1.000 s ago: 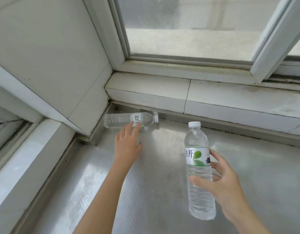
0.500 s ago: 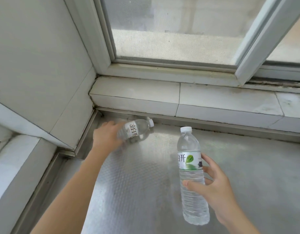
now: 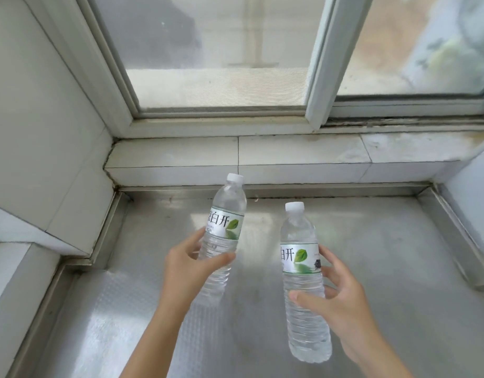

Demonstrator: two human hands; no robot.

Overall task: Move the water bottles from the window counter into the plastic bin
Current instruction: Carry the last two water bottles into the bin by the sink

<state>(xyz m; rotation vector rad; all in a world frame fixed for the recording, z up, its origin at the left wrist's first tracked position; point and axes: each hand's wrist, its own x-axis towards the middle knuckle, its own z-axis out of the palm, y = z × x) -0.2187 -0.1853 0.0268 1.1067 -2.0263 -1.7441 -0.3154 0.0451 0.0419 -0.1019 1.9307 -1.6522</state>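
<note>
The worktop (image 3: 371, 268) is a sheet of brushed, silvery metal with a fine embossed pattern that shows most clearly at the near left (where window light glares off it). A raised metal lip runs along its left, far and right edges. Beyond the far lip sits a step of white tiles (image 3: 290, 159), stained along the joints, under the window frame. Nothing lies directly on the metal.
</note>
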